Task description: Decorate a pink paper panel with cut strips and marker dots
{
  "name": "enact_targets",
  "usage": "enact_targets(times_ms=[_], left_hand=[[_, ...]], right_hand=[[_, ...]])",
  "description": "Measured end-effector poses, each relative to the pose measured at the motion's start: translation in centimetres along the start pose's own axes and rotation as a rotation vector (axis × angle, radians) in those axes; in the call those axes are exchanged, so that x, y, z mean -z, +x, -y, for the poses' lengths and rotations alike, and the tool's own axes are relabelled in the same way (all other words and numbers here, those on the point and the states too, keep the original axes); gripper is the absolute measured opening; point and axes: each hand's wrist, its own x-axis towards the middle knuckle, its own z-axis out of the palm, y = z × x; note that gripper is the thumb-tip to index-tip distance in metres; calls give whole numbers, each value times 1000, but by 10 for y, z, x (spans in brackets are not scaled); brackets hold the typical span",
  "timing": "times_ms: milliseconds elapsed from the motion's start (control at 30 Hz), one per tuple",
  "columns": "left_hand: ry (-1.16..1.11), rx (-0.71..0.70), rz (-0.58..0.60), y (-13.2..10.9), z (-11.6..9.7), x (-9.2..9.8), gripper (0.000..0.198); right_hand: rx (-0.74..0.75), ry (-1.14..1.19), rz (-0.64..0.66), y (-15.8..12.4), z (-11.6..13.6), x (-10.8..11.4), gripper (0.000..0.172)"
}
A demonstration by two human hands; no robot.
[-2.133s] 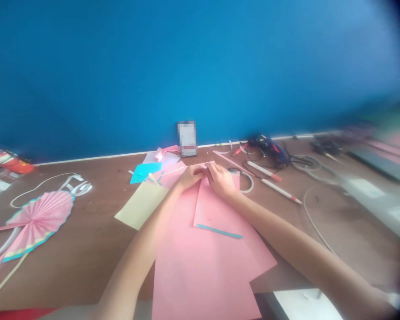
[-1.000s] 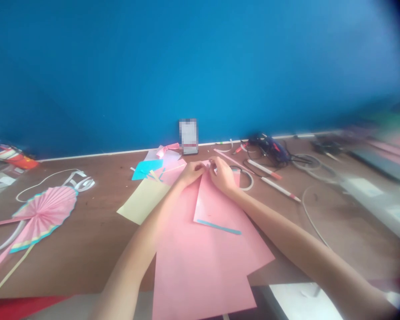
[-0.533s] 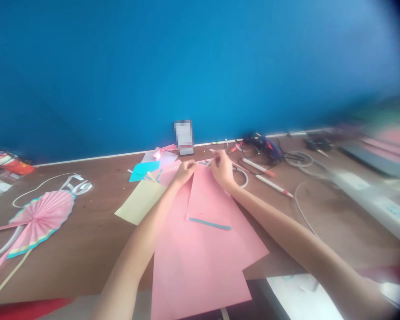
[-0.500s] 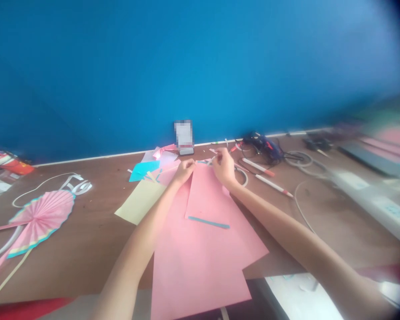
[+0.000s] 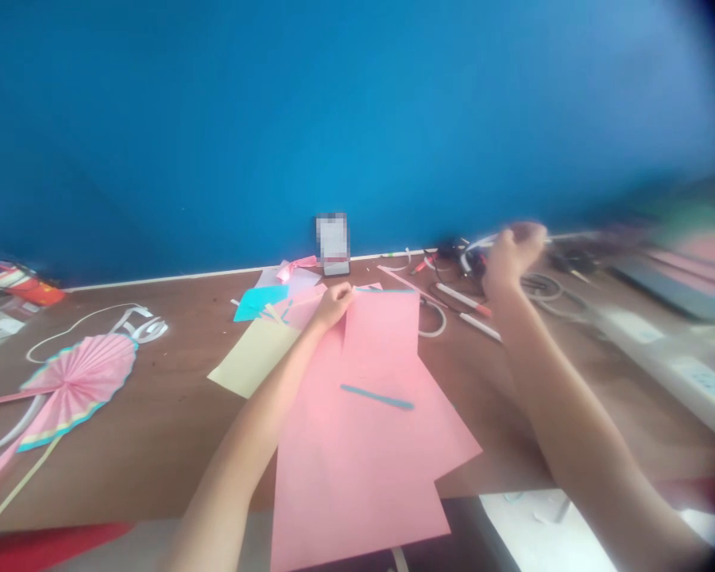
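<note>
My left hand (image 5: 337,304) is closed in a pinch at the upper left corner of a small sheet of pink paper (image 5: 381,334). A thin blue paper strip lies along that sheet's top edge. Beneath it spreads larger pink paper (image 5: 357,492), reaching past the table's front edge. Another blue paper strip (image 5: 376,397) rests on the pink paper, just below the small sheet. Out to the right, my right hand (image 5: 517,248) is raised near the back cables, apart from the paper. Motion blurs its fingers, so any hold is unclear.
A pink pleated paper fan (image 5: 86,377) lies at the left. Yellow paper (image 5: 253,357) and blue paper (image 5: 260,303) sit beside my left arm. A phone (image 5: 332,245) stands against the wall. White pencils (image 5: 461,299) and a white power strip (image 5: 673,369) are at the right.
My right hand has let go of the small pink sheet's upper right corner and moved right, toward the cables. My left hand has stayed at the left corner.
</note>
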Motion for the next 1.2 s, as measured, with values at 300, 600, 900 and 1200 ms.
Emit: enact_targets(times_ms=[300,600,900,1200], left_hand=[[45,-22,55,1,9,-9,22],[379,-56,-23,9,-16,29,24],[798,699,112,-21,-15,176,53],[773,734,88,-25,19,181,45]], right_hand=[[165,3,52,3,7,3,15],[46,45,403,-30,23,-3,14],[-52,90,379,-23,28,0,16],[-72,122,431,-24,35,2,17]])
